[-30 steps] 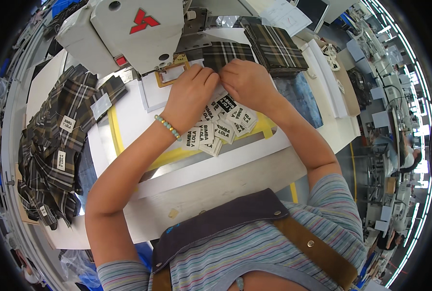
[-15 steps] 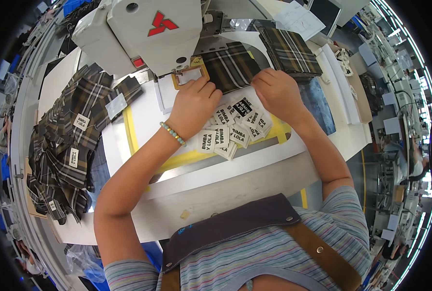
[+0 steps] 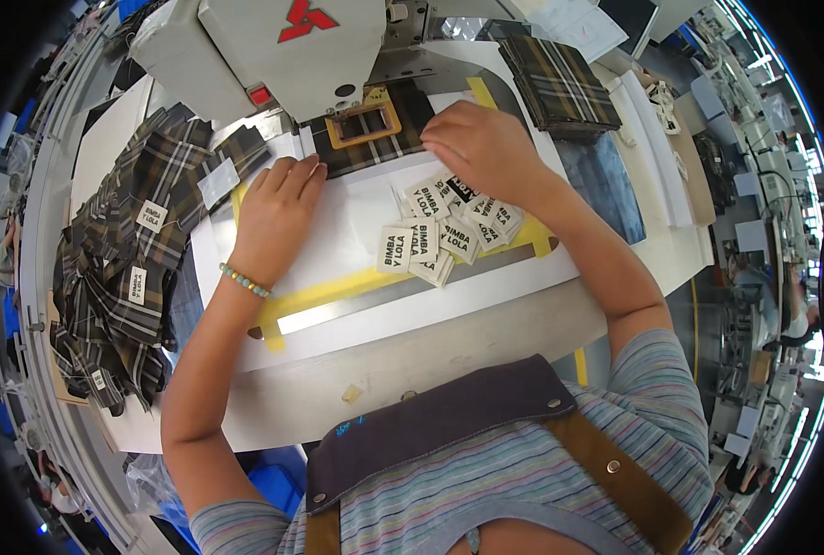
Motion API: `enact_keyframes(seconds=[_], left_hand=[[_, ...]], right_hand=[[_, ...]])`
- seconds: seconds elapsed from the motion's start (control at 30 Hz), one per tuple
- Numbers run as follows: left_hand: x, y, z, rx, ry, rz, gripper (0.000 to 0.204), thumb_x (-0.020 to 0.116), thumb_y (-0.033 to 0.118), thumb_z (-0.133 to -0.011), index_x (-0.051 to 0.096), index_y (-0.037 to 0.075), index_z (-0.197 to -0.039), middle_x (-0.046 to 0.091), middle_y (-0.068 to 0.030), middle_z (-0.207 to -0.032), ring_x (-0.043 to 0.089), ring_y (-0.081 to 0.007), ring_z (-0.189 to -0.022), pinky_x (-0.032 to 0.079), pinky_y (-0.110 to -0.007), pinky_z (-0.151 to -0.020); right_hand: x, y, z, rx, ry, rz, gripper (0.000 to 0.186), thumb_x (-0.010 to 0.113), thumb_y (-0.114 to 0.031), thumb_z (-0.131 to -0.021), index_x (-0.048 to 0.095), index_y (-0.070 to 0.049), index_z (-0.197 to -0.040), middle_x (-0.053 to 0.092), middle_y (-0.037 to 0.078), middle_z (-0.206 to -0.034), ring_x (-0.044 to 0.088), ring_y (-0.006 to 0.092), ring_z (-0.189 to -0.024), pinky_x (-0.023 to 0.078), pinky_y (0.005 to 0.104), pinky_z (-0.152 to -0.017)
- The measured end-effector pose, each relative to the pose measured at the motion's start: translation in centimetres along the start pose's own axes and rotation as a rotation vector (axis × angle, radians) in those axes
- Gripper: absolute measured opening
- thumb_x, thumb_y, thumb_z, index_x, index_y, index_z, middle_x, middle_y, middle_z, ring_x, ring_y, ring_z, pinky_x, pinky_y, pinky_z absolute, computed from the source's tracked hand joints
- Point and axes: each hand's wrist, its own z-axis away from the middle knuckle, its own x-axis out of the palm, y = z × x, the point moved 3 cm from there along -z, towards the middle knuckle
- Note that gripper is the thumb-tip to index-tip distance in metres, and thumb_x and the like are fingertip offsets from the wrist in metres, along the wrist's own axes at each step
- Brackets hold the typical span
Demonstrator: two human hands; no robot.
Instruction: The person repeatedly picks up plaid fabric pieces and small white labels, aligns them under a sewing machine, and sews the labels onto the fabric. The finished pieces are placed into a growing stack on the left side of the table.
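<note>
A dark plaid fabric piece (image 3: 412, 109) lies flat on the machine's white bed, passing beneath a tan rectangular clamp frame (image 3: 391, 128). At its near left corner is my left hand (image 3: 281, 205), fingers drawn together and tips on the cloth's edge. My right hand (image 3: 482, 153) pinches the piece's right end, thumb and fingers closed; part of that end is hidden by the hand. Just below the right hand lies a loose pile of white fabric labels (image 3: 418, 242) with black print, and one black label (image 3: 459, 191) among them.
The white sewing machine head (image 3: 292, 60) stands over the fabric. Plaid pieces with labels (image 3: 121, 250) heap at the left. A neat stack of plaid pieces (image 3: 560, 83) sits at the back right. Yellow tape (image 3: 338, 288) borders the white work surface.
The plaid piece has slid left beneath the clamp frame. My left hand has moved left, off the frame to the cloth's left end, and my right hand has followed the cloth leftward.
</note>
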Motion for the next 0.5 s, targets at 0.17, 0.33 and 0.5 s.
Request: enact_keyframes(seconds=[0.17, 0.33, 0.5], left_hand=[[-1.3, 1.4, 1.3, -0.166, -0.052, 0.184, 0.045, 0.07, 0.005, -0.093, 0.066, 0.003, -0.138, 0.069, -0.0082, -0.142, 0.061, -0.0333, -0.131, 0.053, -0.044, -0.106], [-1.1, 1.7, 1.6, -0.164, -0.172, 0.235, 0.059, 0.071, 0.012, -0.098, 0.054, 0.006, -0.154, 0.062, -0.0077, -0.153, 0.046, -0.0347, -0.15, 0.044, -0.048, -0.117], [-1.2, 0.8, 2.0, -0.15, -0.195, 0.163, 0.06, 0.073, 0.013, -0.096, 0.056, 0.007, -0.153, 0.063, -0.008, -0.152, 0.047, -0.0343, -0.151, 0.043, -0.048, -0.117]], right_hand=[[0.0, 1.4, 2.1, 0.031, -0.031, 0.034, 0.032, 0.067, -0.023, -0.103, 0.073, -0.005, -0.129, 0.061, 0.01, -0.145, 0.051, 0.0321, -0.139, 0.045, 0.0438, -0.115], [1.9, 1.6, 3.4, 0.051, -0.081, 0.071, 0.05, 0.058, -0.044, -0.11, 0.067, -0.009, -0.145, 0.045, 0.013, -0.166, 0.03, 0.0356, -0.159, 0.029, 0.0519, -0.129], [1.7, 1.6, 3.3, 0.039, -0.083, -0.019, 0.05, 0.056, -0.045, -0.111, 0.067, -0.013, -0.147, 0.044, 0.013, -0.167, 0.029, 0.0361, -0.16, 0.027, 0.0524, -0.13]])
